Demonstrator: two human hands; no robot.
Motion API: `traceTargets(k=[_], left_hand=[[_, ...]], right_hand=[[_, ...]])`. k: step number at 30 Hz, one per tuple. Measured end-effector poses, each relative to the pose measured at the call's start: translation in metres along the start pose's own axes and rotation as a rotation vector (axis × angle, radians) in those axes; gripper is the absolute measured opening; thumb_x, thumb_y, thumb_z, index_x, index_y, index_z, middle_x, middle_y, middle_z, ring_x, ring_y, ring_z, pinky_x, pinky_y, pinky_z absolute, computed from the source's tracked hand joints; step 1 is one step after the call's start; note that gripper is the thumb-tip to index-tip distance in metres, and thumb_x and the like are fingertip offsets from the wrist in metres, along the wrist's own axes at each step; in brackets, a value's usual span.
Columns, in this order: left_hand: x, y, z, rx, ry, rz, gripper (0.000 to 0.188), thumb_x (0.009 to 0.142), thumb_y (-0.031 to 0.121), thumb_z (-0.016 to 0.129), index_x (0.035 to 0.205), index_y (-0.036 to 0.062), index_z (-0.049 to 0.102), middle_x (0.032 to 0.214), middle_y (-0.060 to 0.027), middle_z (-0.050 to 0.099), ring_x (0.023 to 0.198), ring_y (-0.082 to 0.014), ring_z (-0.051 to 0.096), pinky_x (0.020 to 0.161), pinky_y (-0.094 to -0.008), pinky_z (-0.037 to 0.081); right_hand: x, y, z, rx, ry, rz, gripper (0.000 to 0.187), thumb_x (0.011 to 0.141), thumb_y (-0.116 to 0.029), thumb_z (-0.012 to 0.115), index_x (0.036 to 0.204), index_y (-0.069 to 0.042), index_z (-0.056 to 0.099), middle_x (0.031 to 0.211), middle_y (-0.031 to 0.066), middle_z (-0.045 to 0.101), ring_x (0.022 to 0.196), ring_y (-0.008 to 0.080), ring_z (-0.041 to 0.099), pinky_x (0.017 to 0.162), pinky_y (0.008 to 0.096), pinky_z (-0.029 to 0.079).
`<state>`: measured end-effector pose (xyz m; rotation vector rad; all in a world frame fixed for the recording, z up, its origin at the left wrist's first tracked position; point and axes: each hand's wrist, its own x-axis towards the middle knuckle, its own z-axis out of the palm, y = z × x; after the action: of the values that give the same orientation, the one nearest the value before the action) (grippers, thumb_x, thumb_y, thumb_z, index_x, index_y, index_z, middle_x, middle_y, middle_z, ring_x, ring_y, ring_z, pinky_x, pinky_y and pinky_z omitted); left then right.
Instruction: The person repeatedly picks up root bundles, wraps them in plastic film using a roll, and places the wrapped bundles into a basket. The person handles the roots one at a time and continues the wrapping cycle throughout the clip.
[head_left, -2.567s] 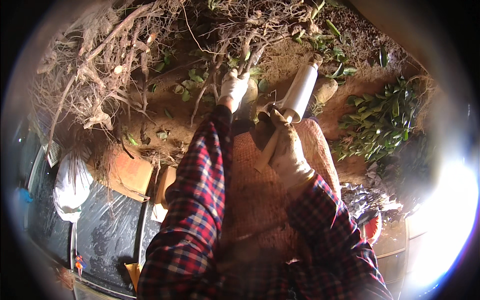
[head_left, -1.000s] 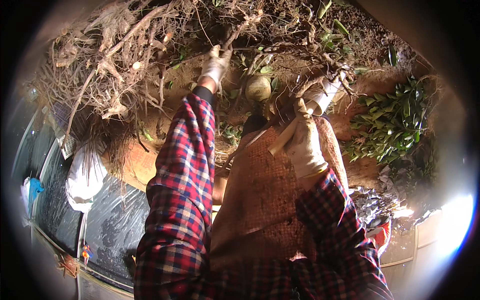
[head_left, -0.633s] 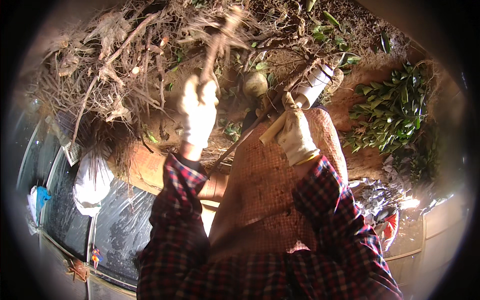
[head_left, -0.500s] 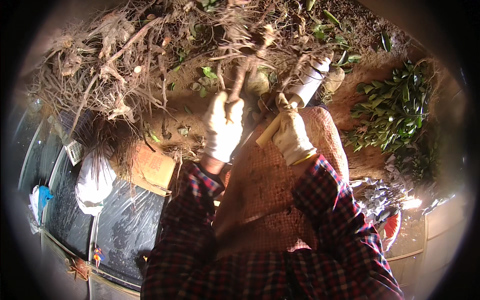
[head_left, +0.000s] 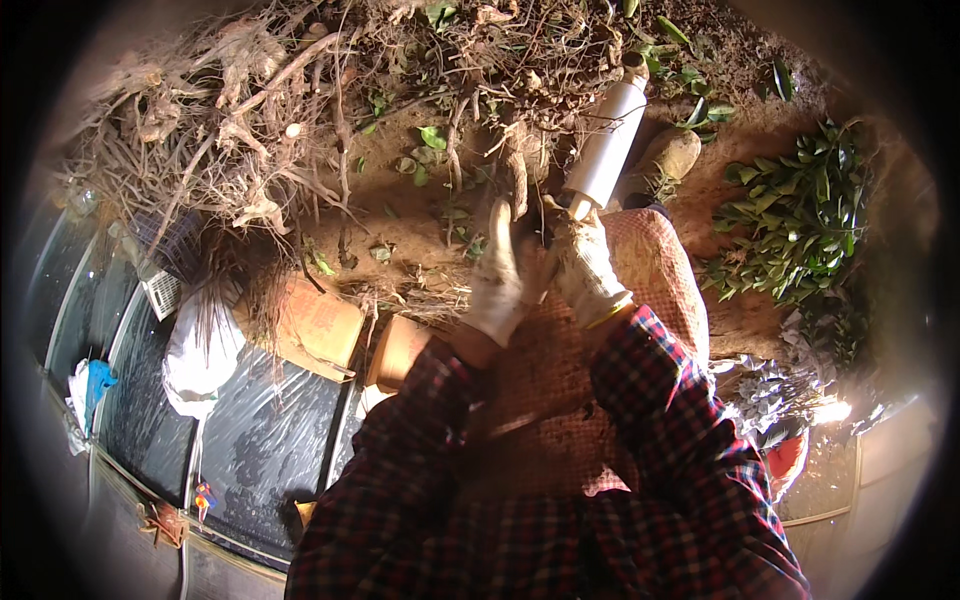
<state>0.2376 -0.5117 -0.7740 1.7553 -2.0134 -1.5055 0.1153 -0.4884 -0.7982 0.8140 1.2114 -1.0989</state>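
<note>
My left hand [head_left: 497, 285], in a pale work glove, is open with one finger or thumb stretched upward. Its other fingers are blurred toward my right hand. Just beyond the fingertips is a short brown root stump [head_left: 517, 170], apparently not in my grip. My gloved right hand [head_left: 585, 265] is closed round a pale handle. From this fist a broad silvery tool head [head_left: 608, 140] points up and away, its far end dark. I cannot tell whether it is a blade or a cylinder. Under both hands a dirty reddish checked cloth [head_left: 540, 385] covers my lap.
A big heap of tangled roots [head_left: 230, 130] lies at the far left. Leafy green cuttings [head_left: 790, 215] are at the right, near a rounded stone [head_left: 678, 152]. Cardboard [head_left: 315, 325], a white sack [head_left: 200, 355] and dark sheeting [head_left: 250, 440] lie at the left.
My left hand has let go of the root stump it held up and come lower, its fingers now stretched. My right hand has swung the silvery tool more upright.
</note>
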Motion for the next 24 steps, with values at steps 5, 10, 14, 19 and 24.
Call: traceTargets(k=[5,10,14,19,24], left_hand=[[0.010,-0.001,-0.004,-0.065,0.049,-0.088,0.056,0.094,0.014,0.057,0.142,0.0027,0.031,0.136,-0.0210,0.044,0.103,-0.0255,0.056,0.086,-0.0308,0.049],[0.024,0.019,-0.099,-0.797,-0.112,-0.539,0.025,0.100,0.027,0.049,0.121,0.0143,0.054,0.068,0.0027,0.049,0.049,-0.0047,0.041,0.043,-0.0191,0.036],[0.050,0.038,-0.171,-1.449,-0.443,-0.754,0.027,0.101,0.035,0.044,0.114,0.0127,0.050,0.063,0.0050,0.039,0.045,-0.0042,0.034,0.042,-0.0190,0.031],[0.040,0.076,-0.188,-0.830,-0.293,-0.772,0.032,0.098,0.037,0.049,0.083,0.0081,0.052,0.062,0.0060,0.042,0.045,-0.0042,0.036,0.045,-0.0192,0.032],[-0.017,0.075,-0.211,-0.798,-0.300,-0.812,0.021,0.096,0.034,0.055,0.108,0.0164,0.055,0.060,0.0058,0.044,0.043,-0.0055,0.037,0.037,-0.0227,0.027]], right_hand=[[-0.007,-0.015,0.017,-0.062,-0.017,0.033,0.022,0.092,-0.014,0.063,0.111,-0.007,0.055,0.095,0.0047,0.063,0.080,0.0167,0.063,0.068,0.0284,0.054],[-0.003,-0.010,-0.020,-0.257,-0.055,-0.200,0.025,0.089,-0.018,0.068,0.109,-0.008,0.057,0.095,0.0045,0.066,0.082,0.0186,0.068,0.073,0.0311,0.058],[-0.033,-0.003,-0.049,0.046,-0.003,0.081,0.025,0.096,-0.029,0.056,0.111,-0.008,0.057,0.082,0.0026,0.062,0.066,0.0140,0.061,0.056,0.0246,0.052],[-0.063,-0.001,-0.026,-1.131,-0.167,-0.028,0.034,0.091,-0.024,0.050,0.118,-0.005,0.057,0.100,0.0168,0.064,0.086,0.0276,0.062,0.072,0.0374,0.052],[0.015,-0.042,0.040,-1.482,-0.060,-0.387,0.049,0.093,-0.040,0.047,0.111,0.005,0.054,0.096,0.0247,0.067,0.089,0.0386,0.066,0.079,0.0460,0.053]])
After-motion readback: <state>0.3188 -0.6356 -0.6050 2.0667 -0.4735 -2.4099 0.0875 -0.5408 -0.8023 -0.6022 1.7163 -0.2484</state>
